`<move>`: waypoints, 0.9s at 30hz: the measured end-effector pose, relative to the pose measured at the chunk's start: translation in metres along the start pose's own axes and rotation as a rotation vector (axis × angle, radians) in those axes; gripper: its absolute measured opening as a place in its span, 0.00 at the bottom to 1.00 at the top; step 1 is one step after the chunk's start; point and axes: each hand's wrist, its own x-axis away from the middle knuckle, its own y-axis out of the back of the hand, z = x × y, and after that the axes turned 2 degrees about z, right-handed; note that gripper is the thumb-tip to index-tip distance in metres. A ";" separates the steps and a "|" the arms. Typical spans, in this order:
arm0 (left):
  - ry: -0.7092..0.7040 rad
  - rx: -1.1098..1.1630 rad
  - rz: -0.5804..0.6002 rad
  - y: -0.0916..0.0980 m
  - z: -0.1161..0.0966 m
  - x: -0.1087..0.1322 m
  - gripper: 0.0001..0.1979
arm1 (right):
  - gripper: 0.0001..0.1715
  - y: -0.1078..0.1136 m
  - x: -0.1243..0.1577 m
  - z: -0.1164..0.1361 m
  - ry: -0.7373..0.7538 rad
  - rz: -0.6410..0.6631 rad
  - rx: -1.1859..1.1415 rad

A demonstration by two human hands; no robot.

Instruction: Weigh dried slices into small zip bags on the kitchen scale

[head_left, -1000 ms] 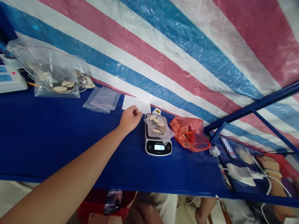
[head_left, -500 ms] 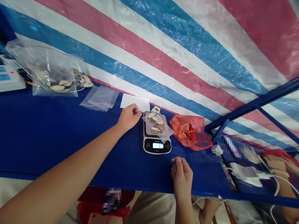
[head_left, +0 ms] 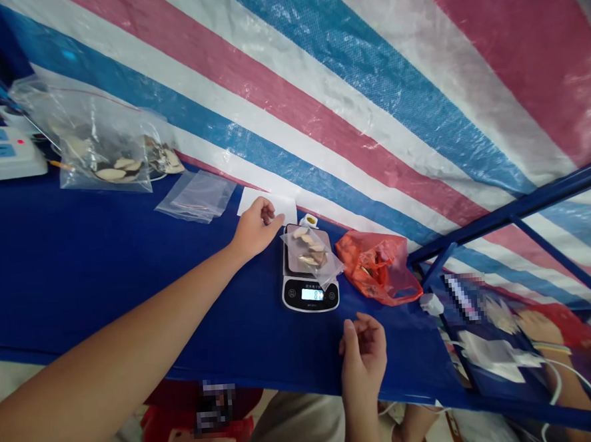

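Now, left hand (head_left: 258,227), right hand (head_left: 363,351): half-curled, nothing held.
Clear flat plastic bag (head_left: 310,248): seemingly light, slippery; best pinched at corner (head_left: 333,272).

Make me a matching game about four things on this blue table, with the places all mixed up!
Things:
1. small bag of slices
2. red plastic bag
3. flat clear bags
4. white power strip

Places:
A. at the picture's left edge
B. on the scale
C. just right of the scale
D. between the big bag of slices and the white sheet

Right pairs: 1-B, 2-C, 3-D, 4-A
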 end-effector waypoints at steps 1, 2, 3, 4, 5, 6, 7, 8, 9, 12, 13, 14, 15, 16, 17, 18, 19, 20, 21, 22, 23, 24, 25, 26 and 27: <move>-0.008 0.021 -0.026 0.000 0.000 -0.001 0.13 | 0.22 -0.001 -0.001 0.001 -0.011 -0.050 -0.023; -0.013 0.039 -0.048 0.000 0.000 -0.001 0.15 | 0.23 -0.002 -0.001 0.002 -0.037 -0.095 -0.047; -0.019 0.052 -0.068 0.000 -0.001 -0.001 0.16 | 0.27 -0.003 -0.001 0.002 -0.069 -0.134 -0.073; -0.024 0.061 -0.086 0.001 -0.002 -0.001 0.16 | 0.33 -0.003 0.000 0.003 -0.099 -0.173 -0.098; -0.030 0.068 -0.107 0.002 -0.004 0.000 0.15 | 0.38 -0.003 0.000 0.003 -0.128 -0.213 -0.126; -0.034 0.073 -0.128 0.004 -0.006 0.000 0.14 | 0.41 -0.003 0.001 0.003 -0.154 -0.251 -0.152; -0.037 0.072 -0.151 0.006 -0.008 0.001 0.15 | 0.41 -0.003 0.002 0.004 -0.175 -0.278 -0.174; -0.036 0.064 -0.176 0.007 -0.010 0.001 0.17 | 0.41 -0.003 0.003 0.004 -0.193 -0.291 -0.193; -0.033 0.053 -0.198 0.008 -0.011 0.001 0.20 | 0.40 -0.003 0.003 0.004 -0.206 -0.292 -0.210; -0.012 0.026 -0.181 0.009 -0.013 -0.001 0.29 | 0.39 -0.003 0.001 0.003 -0.219 -0.244 -0.263; -0.002 0.020 -0.141 0.008 -0.013 -0.001 0.30 | 0.38 -0.002 -0.001 0.002 -0.213 -0.227 -0.280; 0.008 0.016 -0.090 0.007 -0.012 -0.001 0.29 | 0.35 -0.001 -0.002 0.000 -0.202 -0.213 -0.294; 0.017 0.014 -0.039 0.006 -0.011 -0.001 0.28 | 0.29 0.001 -0.003 -0.002 -0.185 -0.206 -0.298; 0.025 0.013 0.001 0.005 -0.010 0.000 0.27 | 0.22 0.003 -0.004 -0.005 -0.164 -0.205 -0.289; 0.030 0.014 0.026 0.004 -0.010 0.001 0.26 | 0.16 0.005 -0.005 -0.008 -0.134 -0.208 -0.266; 0.033 0.016 0.039 0.004 -0.009 0.002 0.26 | 0.11 0.006 -0.005 -0.011 -0.100 -0.211 -0.235; 0.029 0.017 0.043 0.004 -0.008 0.003 0.26 | 0.07 0.008 -0.004 -0.015 -0.066 -0.209 -0.210; 0.019 0.013 0.037 0.005 -0.007 0.004 0.26 | 0.04 0.009 -0.003 -0.017 -0.038 -0.202 -0.203; 0.004 0.009 0.026 0.006 -0.006 0.005 0.26 | 0.05 0.010 -0.002 -0.018 -0.017 -0.192 -0.219; -0.011 0.010 0.014 0.007 -0.006 0.006 0.24 | 0.07 0.010 -0.001 -0.019 -0.005 -0.181 -0.256; -0.023 0.022 -0.001 0.008 -0.005 0.006 0.22 | 0.08 0.010 0.000 -0.018 -0.002 -0.172 -0.305; -0.034 0.046 -0.012 0.009 -0.004 0.006 0.17 | 0.08 0.009 0.001 -0.016 -0.008 -0.165 -0.357; -0.042 0.079 -0.016 0.010 -0.004 0.005 0.12 | 0.08 0.008 0.001 -0.013 -0.016 -0.167 -0.406; -0.049 0.113 -0.013 0.011 -0.003 0.004 0.07 | 0.08 0.006 0.002 -0.010 -0.030 -0.172 -0.451; -0.055 0.139 -0.005 0.011 -0.002 0.004 0.04 | 0.08 0.005 0.002 -0.007 -0.051 -0.180 -0.490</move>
